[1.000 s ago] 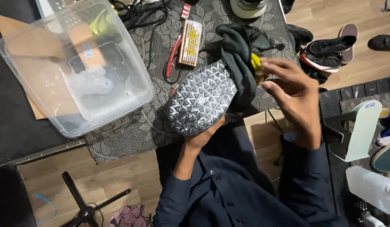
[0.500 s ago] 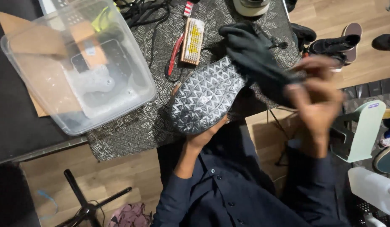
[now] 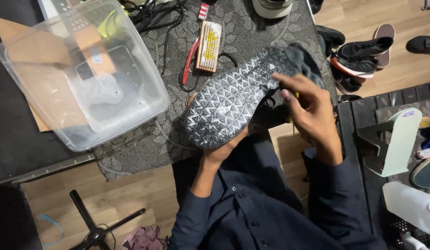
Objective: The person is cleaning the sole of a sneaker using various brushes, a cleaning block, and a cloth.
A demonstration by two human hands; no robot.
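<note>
While the left hand (image 3: 215, 150) is gripping the upturned shoe (image 3: 233, 104) from underneath at the tabletop (image 3: 252, 41) edge, the right hand (image 3: 312, 115) is now pressing the dark cloth (image 3: 303, 58) back onto the sole at 2 o'clock, fingers curled round it, so wiping looks ongoing. Soapy tub (image 3: 80, 74) is sitting at 9 o'clock.

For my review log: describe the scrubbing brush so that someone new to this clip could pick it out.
Start at the clear plastic tub on the patterned table mat. Just right of it, above the upturned shoe sole, lies the brush: a pale wooden block, bristles up, beside a red-handled tool.
</note>
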